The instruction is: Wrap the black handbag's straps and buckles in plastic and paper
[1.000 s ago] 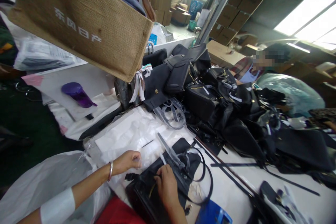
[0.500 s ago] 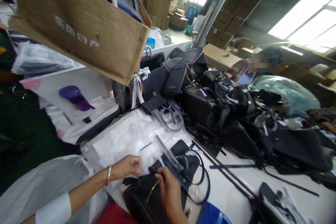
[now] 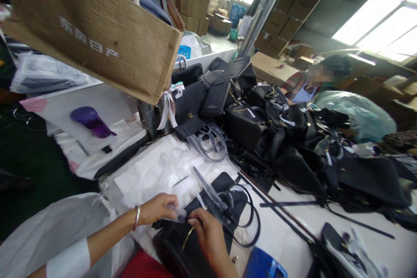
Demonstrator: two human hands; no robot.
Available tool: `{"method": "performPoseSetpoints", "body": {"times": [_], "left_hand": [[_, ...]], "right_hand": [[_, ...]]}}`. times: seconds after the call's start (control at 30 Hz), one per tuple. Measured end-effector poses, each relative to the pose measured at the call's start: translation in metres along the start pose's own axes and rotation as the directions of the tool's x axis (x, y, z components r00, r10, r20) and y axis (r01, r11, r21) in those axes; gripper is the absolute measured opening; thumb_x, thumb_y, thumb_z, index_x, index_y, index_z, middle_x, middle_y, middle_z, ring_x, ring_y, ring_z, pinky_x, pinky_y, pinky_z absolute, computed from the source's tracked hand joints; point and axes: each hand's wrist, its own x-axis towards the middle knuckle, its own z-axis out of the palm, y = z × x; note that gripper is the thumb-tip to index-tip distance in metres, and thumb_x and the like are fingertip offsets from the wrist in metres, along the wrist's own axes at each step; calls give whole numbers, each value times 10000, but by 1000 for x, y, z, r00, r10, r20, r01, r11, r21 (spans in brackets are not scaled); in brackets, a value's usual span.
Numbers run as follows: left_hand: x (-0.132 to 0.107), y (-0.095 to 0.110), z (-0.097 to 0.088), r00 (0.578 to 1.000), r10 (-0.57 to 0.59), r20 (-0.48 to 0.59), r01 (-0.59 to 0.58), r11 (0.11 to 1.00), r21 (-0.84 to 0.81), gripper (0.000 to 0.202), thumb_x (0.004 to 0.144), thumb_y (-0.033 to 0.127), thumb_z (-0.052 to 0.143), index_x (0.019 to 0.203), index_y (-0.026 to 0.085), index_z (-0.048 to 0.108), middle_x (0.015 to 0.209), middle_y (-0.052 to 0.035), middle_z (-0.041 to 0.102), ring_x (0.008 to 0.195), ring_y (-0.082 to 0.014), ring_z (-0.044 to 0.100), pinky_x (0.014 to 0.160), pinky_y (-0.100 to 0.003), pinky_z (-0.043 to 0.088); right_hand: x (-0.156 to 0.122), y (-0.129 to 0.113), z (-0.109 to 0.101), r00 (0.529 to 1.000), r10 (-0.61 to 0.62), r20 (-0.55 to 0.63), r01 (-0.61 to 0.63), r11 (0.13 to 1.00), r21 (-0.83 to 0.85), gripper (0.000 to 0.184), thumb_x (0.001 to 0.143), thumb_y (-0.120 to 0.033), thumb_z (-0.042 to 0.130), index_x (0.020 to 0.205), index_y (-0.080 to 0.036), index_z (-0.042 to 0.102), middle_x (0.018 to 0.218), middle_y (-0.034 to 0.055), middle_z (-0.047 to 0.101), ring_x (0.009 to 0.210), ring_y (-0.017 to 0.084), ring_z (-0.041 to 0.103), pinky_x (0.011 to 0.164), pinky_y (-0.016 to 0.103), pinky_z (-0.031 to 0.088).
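A black handbag (image 3: 171, 247) with a gold zipper lies in front of me at the table's near edge. Above its top, my left hand (image 3: 158, 208), wearing a bracelet, pinches a small translucent plastic piece (image 3: 180, 214). My right hand (image 3: 210, 232) is closed beside the gold zipper, its fingertips close to that plastic. What the right fingers hold, if anything, is too small to make out. Just beyond the hands are the bag's thin black straps (image 3: 256, 217) and a strap wrapped in clear plastic (image 3: 208, 189).
Black handbags (image 3: 247, 126) are heaped across the table's far side. White wrapping sheets (image 3: 146, 169) lie at the left, and a blue object (image 3: 263, 265) sits at the near edge. A burlap bag (image 3: 97, 39) hangs at upper left. Another person (image 3: 301, 87) is behind the heap.
My right hand has shifted slightly left, nearer my left hand. The translucent piece now shows plainly between the hands. The view has shifted a little.
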Motion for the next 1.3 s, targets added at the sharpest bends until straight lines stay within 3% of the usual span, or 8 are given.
{"method": "performPoseSetpoints", "body": {"times": [0.17, 0.33, 0.5, 0.7, 0.8, 0.9, 1.13, 1.3], "left_hand": [[5, 7, 10, 1000, 0, 29, 1, 1000, -17, 180, 676, 286, 610, 766, 135, 652, 625, 41, 515, 619, -121, 435, 552, -221, 295], [6, 5, 0, 1000, 12, -1, -11, 998, 60, 222, 730, 324, 577, 717, 131, 685, 593, 34, 548, 603, -123, 461, 560, -220, 308], [11, 4, 2, 994, 62, -90, -30, 946, 323, 228, 763, 333, 557, 693, 158, 686, 614, 32, 600, 629, -132, 516, 578, -213, 313], [23, 14, 24, 993, 114, -5, -93, 837, 540, 335, 828, 384, 503, 607, 173, 641, 539, 39, 554, 550, -115, 481, 521, -229, 233], [24, 19, 17, 994, 110, 6, -94, 812, 577, 328, 845, 388, 492, 642, 184, 648, 583, 34, 599, 585, -121, 518, 539, -226, 253], [26, 29, 13, 992, 124, -29, -77, 767, 637, 308, 861, 354, 472, 674, 194, 658, 665, 13, 656, 652, -143, 564, 590, -231, 296], [53, 57, 50, 974, 179, 136, -222, 660, 718, 313, 883, 310, 436, 739, 210, 694, 764, -47, 706, 731, -202, 627, 630, -264, 366], [81, 66, 56, 960, 220, 173, -267, 538, 800, 269, 868, 267, 459, 748, 187, 686, 766, -91, 699, 747, -243, 628, 660, -308, 395]], "right_hand": [[12, -7, 8, 998, 15, 59, -16, 1000, 18, 158, 842, -151, 528, 967, -236, 576, 787, -27, 640, 732, 144, 598, 648, 207, 363], [3, 8, 5, 997, 8, 77, -9, 1000, 16, 249, 842, -225, 569, 1088, -248, 538, 846, -17, 637, 763, 158, 599, 676, 220, 379], [-9, 27, -3, 991, 124, 41, -124, 992, -15, 95, 890, -247, 495, 839, -213, 567, 718, -18, 614, 681, 148, 578, 637, 218, 361], [-1, 13, 5, 996, 80, 45, -80, 997, 0, 73, 879, -235, 517, 833, -224, 571, 741, -25, 648, 698, 142, 596, 615, 212, 329], [-6, 27, -4, 993, 96, 62, -97, 995, 1, 72, 865, -258, 545, 921, -235, 585, 802, -18, 667, 747, 152, 610, 649, 215, 351], [-12, 46, -13, 982, 186, 21, -185, 982, -31, 92, 881, -261, 512, 843, -213, 580, 736, -13, 651, 702, 149, 600, 638, 217, 355], [-9, 47, -15, 983, 181, 8, -181, 978, 108, 134, 888, -264, 497, 796, -206, 575, 686, -27, 646, 652, 134, 594, 615, 209, 361], [-25, 75, -34, 963, 262, -68, -246, 953, 176, 126, 888, -293, 474, 873, -210, 569, 676, -23, 632, 635, 147, 594, 610, 226, 385]]}}
